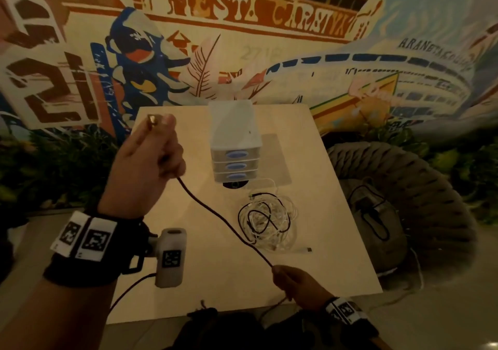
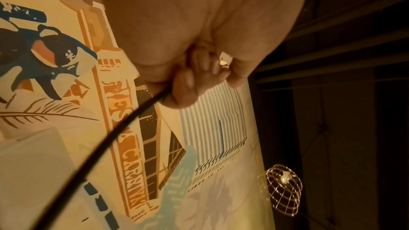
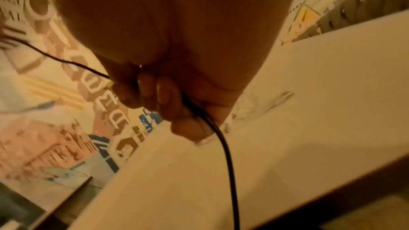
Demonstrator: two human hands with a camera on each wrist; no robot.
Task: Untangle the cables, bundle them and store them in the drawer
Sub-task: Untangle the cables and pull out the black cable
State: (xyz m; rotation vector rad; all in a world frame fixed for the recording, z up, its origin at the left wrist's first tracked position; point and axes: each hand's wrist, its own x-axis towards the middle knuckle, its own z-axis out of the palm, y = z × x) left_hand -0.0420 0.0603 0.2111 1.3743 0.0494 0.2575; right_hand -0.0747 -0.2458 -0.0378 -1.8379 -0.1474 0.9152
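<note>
A dark cable (image 1: 223,221) runs taut between my two hands above the table. My left hand (image 1: 153,147) is raised at the left and grips the cable near its metal plug (image 1: 152,120), fingers curled round it (image 2: 188,80). My right hand (image 1: 293,282) is low near the table's front edge and holds the same cable in a fist (image 3: 155,93); the cable (image 3: 228,155) hangs down past it. A tangle of white and black cables (image 1: 266,220) lies on the table, right of the taut cable. A small white drawer unit (image 1: 234,139) with three blue-handled drawers, all closed, stands behind the tangle.
The pale table (image 1: 336,255) ends just in front of me. A grey woven pouf (image 1: 398,206) with a bag on it sits right of the table. A painted wall (image 1: 242,39) rises behind. A black disc (image 1: 234,185) lies under the drawer unit's front.
</note>
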